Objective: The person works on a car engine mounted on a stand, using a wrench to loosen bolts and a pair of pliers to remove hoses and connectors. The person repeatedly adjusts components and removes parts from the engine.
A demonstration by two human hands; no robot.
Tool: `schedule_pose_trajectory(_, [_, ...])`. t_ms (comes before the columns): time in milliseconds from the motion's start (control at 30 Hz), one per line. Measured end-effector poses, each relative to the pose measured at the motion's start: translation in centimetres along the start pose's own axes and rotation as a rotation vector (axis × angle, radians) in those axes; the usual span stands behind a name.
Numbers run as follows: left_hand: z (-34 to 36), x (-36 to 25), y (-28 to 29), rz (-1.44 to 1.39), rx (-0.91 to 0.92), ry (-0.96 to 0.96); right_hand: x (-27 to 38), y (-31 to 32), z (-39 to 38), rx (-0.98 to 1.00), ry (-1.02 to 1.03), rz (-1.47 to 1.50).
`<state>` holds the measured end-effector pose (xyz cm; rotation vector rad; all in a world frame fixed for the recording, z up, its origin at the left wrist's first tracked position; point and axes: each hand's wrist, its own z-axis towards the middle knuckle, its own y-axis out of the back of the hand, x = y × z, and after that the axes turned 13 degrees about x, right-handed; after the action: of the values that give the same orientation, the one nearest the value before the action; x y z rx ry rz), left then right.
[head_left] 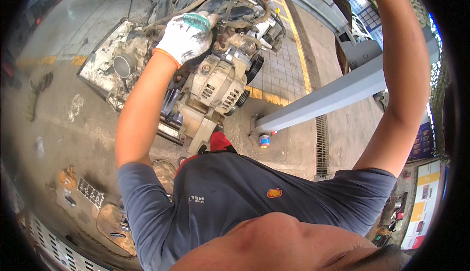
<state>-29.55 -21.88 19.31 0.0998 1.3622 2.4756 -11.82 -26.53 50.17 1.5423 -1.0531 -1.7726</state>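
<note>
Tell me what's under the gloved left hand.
The left hand is over the engine, whose grimy metal shows around it. Whatever lies directly beneath the palm is covered, so I can't name it.

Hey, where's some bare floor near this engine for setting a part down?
Concrete lies bare right of the drain grate, below the grey post, and between the engine and the perforated metal piece. Crowded: the engine around your left hand, and lower left, around that metal piece and the tan slab.
</note>
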Motion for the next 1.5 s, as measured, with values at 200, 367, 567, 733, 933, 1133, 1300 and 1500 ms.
schedule_pose_trajectory(200, [-0.3,-0.1,1.1,0.003,0.071,0.045,-0.2,0.2,-0.2,-0.035,0.040,0.014])
schedule_pose_trajectory(367, [-0.2,-0.1,1.0,0.013,0.086,0.046,-2.2,1.5,0.0,0.103,0.253,0.302])
schedule_pose_trajectory(567, [-0.8,0.6,1.6,0.048,0.071,0.082,0.4,0.4,0.0,-0.026,-0.072,-0.037])
schedule_pose_trajectory(733, [-0.3,0.0,0.9,0.018,0.057,0.033,1.0,1.3,0.1,0.086,-0.114,-0.036])
schedule_pose_trajectory(933, [-0.5,0.4,1.2,0.060,0.062,0.054,-0.7,0.6,-0.2,-0.029,0.118,0.184])
schedule_pose_trajectory(1133, [-0.3,0.7,0.8,0.043,0.074,0.042,-1.1,-0.2,0.4,-0.041,0.094,0.136])
schedule_pose_trajectory(1300, [-0.5,-0.2,1.0,0.022,0.056,0.034,1.4,1.2,0.0,0.045,-0.071,-0.074])
schedule_pose_trajectory(1500, [0.0,0.3,0.3,0.048,0.090,0.035,0.7,1.1,-0.4,0.034,-0.042,0.034])
